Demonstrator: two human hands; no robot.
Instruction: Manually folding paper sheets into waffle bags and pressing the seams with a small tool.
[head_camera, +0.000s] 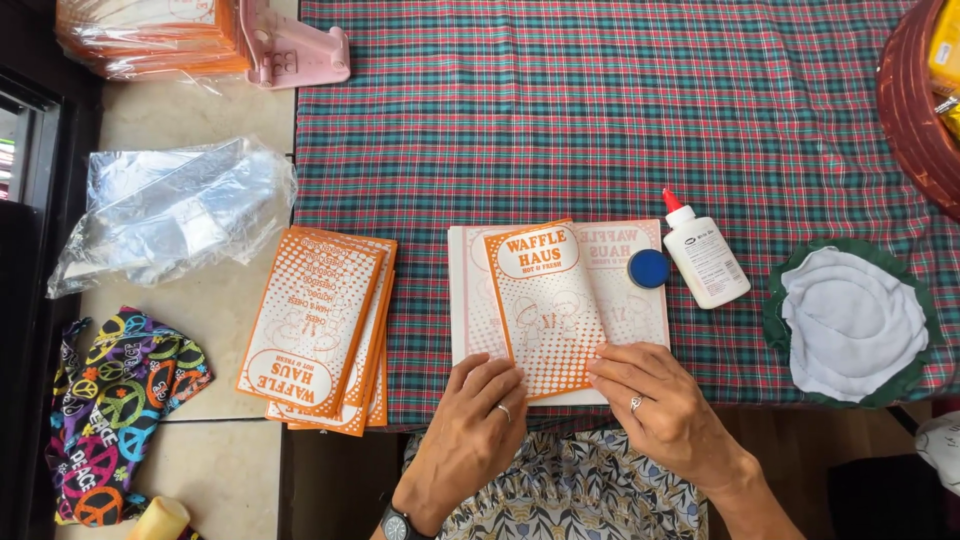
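Observation:
An orange-and-white printed paper bag (545, 305) lies half-folded on a flat unfolded sheet (620, 300) on the plaid tablecloth. My left hand (470, 430) presses its fingertips on the sheet's lower left edge. My right hand (665, 405) presses flat on the lower right of the folded flap. Both hands wear a ring; neither grips anything. A stack of finished orange bags (320, 325) lies to the left. A white glue bottle (705, 255) with a red tip and a blue round lid (649, 268) sit just right of the sheet.
A green-rimmed dish with white cloth (850, 320) sits at right. Crumpled clear plastic (170, 210), a colourful patterned pouch (115, 400), a pink plastic object (295, 45) and wrapped orange packs (150, 35) lie at left. A red-brown basket (915, 100) is at top right.

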